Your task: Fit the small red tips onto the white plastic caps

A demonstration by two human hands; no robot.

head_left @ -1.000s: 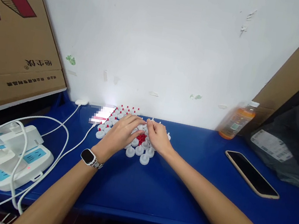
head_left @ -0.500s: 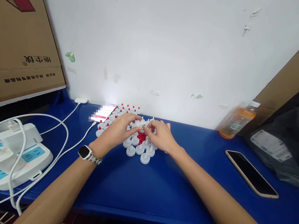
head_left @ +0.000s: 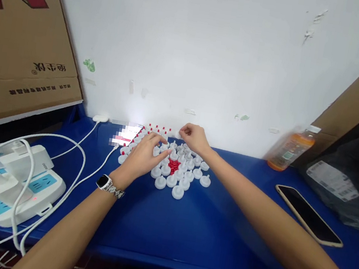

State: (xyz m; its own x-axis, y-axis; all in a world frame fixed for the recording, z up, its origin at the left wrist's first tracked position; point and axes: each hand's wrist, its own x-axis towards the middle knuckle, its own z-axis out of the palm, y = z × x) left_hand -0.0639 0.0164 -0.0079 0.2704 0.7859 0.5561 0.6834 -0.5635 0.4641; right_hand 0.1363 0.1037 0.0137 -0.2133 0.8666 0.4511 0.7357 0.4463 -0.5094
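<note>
Several small white round caps with stems (head_left: 177, 192) lie in a cluster on the blue table (head_left: 184, 231), around a little heap of red beads (head_left: 173, 165). More caps with red tips (head_left: 158, 129) stand in rows at the back by the wall. My left hand (head_left: 143, 158), a watch on its wrist, rests over the left of the cluster, its fingertips among the caps; whether it pinches one is unclear. My right hand (head_left: 194, 138) is lifted at the back of the cluster, fingers pinched on a small white cap.
A lit phone (head_left: 127, 134) on a white cable lies left of the caps. A white power strip (head_left: 11, 180) with plugs and cables is at the left, below a cardboard box (head_left: 18, 36). An orange drink bottle (head_left: 287, 151), a dark phone (head_left: 308, 215) and a black bag (head_left: 352, 180) are at the right.
My right hand has lifted off the centre of the cluster and moved back toward the wall with a cap. The left hand stayed over the caps. The view shifted slightly.
</note>
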